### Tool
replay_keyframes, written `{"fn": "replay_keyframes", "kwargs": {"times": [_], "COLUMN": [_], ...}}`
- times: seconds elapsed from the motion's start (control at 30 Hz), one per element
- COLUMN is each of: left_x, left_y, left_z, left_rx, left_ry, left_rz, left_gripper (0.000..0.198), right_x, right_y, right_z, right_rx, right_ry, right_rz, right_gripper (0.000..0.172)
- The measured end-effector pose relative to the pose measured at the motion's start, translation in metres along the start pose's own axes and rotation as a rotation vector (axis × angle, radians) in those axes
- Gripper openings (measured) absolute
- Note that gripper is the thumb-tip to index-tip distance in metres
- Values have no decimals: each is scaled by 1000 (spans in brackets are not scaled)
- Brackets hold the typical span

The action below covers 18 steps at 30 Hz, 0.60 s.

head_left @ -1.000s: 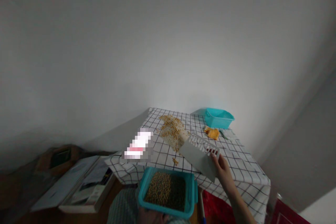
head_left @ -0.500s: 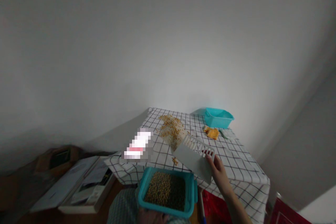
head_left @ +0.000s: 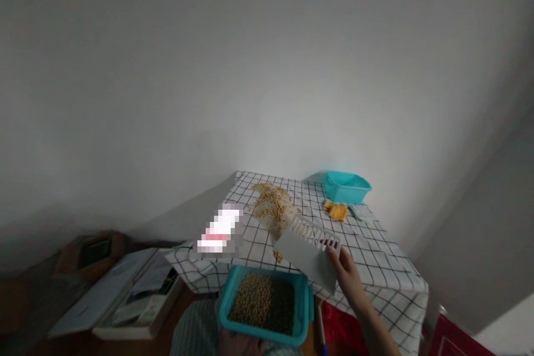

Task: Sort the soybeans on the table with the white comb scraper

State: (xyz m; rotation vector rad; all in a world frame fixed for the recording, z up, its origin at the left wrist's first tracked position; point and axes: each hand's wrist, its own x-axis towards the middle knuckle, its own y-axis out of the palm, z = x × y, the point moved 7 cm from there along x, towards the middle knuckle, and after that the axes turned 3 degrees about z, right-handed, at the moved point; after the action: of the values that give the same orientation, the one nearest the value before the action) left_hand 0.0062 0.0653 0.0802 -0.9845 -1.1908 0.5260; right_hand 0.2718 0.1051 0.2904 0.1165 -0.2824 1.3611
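Note:
My right hand (head_left: 348, 272) grips a flat white plastic scraper (head_left: 307, 250) with a slotted top edge, held tilted over the checked tablecloth (head_left: 375, 250). Its lower left corner touches a heap of yellow beans (head_left: 273, 208) spread on the cloth. Below the table's front edge sits a teal tray (head_left: 267, 305) filled with yellow and dark green beans. My left hand (head_left: 240, 343) shows only as a sliver under the tray, at the bottom edge of the picture; its fingers are hidden.
A second, smaller teal tray (head_left: 347, 186) stands at the table's far right corner, with an orange scrap (head_left: 337, 211) beside it. Books or magazines (head_left: 125, 295) lie on a lower surface to the left. A plain wall rises behind the table.
My right hand has slid the scraper to the left and slightly toward me, bringing its corner against the bean heap. The teal tray stays where it was.

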Motion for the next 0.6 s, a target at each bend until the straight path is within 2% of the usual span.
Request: {"fn": "replay_keyframes", "kwargs": {"times": [0.07, 0.27, 0.47, 0.6], "left_x": [0, 0, 3, 4], "left_y": [-2, -3, -9, -9], "left_z": [-2, -1, -2, -2], "left_rx": [3, -11, 11, 12], "left_ry": [39, 40, 30, 34], "left_rz": [4, 24, -2, 4], "left_gripper": [35, 29, 36, 30], "right_x": [-1, -3, -8, -10], "right_y": [2, 9, 18, 22], "right_z": [2, 11, 24, 23], "right_rx": [8, 22, 20, 35], "right_ry": [0, 17, 10, 29], "right_rz": [13, 17, 104, 156], "right_gripper": [45, 47, 48, 49]}}
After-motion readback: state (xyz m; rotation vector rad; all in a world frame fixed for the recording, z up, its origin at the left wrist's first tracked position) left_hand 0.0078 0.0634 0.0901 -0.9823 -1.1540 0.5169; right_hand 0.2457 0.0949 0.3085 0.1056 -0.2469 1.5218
